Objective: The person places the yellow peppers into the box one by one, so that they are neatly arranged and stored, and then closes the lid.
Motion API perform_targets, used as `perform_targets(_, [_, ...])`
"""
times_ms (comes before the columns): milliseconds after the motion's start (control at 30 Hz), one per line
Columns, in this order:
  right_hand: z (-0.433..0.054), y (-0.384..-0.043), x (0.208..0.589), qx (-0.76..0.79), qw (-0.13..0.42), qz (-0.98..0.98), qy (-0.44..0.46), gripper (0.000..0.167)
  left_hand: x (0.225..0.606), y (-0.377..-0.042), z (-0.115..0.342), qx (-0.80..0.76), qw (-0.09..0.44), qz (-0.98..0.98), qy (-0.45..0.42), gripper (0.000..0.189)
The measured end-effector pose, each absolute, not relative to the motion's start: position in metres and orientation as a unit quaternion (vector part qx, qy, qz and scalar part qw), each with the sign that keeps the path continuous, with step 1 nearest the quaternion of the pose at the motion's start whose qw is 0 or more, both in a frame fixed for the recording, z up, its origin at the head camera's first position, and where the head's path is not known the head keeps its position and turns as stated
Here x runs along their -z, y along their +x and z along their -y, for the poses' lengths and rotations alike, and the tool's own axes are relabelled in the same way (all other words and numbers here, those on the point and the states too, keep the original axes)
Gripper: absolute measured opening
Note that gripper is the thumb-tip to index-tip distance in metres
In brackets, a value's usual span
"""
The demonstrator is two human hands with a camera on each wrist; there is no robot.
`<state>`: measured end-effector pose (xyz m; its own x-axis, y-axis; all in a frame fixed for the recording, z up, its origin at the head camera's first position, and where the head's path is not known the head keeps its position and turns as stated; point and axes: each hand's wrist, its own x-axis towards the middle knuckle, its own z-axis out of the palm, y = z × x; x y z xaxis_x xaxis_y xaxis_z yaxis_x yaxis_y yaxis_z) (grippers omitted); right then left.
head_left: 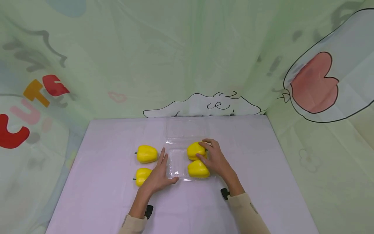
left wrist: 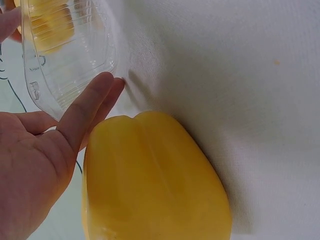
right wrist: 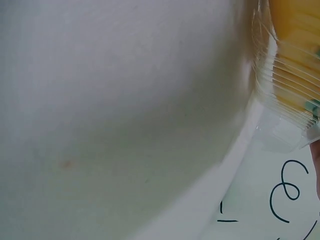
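A clear plastic clamshell box (head_left: 176,164) lies with its lid folded back. In its right half sit two yellow bell peppers, one behind the other. My right hand (head_left: 217,160) grips the rear pepper (head_left: 194,150) between thumb and fingers, just behind the front pepper (head_left: 198,169). At the box's left side is my left hand (head_left: 159,176), fingers extended along the wall and thumb near the front rim. The left wrist view shows those straight fingers (left wrist: 87,107) beside the ribbed box wall. In the right wrist view, yellow pepper (right wrist: 300,30) shows through the plastic; the right hand is mostly hidden.
Left of the box lie two more yellow peppers, a rear one (head_left: 147,154) and a front one (head_left: 142,175) partly hidden by my left hand. The clear lid (head_left: 187,128) reaches toward the back edge of the white-covered table (head_left: 102,182). Printed cloth walls stand around it.
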<state>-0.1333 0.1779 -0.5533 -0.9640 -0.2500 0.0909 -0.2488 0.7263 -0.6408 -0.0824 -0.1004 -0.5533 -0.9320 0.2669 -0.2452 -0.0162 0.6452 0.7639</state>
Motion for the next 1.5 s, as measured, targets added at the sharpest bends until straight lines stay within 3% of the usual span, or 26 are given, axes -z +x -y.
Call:
perform_targets(267, [-0.189, -0.12, 0.553, 0.327, -0.047, -0.933, -0.141, 0.065, 0.553, -0.083, 0.101, -0.419, 0.169, -0.889, 0.071, 0.114])
perform_targets(533, [-0.199, -0.095, 0.553, 0.34, 0.036, -0.933, -0.115, 0.098, 0.553, -0.081, 0.101, -0.42, 0.169, -0.889, 0.071, 0.114])
perform_targets(667, [-0.201, -0.086, 0.558, 0.353, 0.049, -0.926, -0.124, 0.107, 0.553, -0.081, 0.101, -0.42, 0.168, -0.889, 0.07, 0.114])
perform_targets(1500, [-0.206, -0.076, 0.573, 0.367, 0.07, -0.919, -0.124, 0.089, 0.555, -0.081, 0.1, -0.417, 0.162, -0.891, 0.073, 0.114])
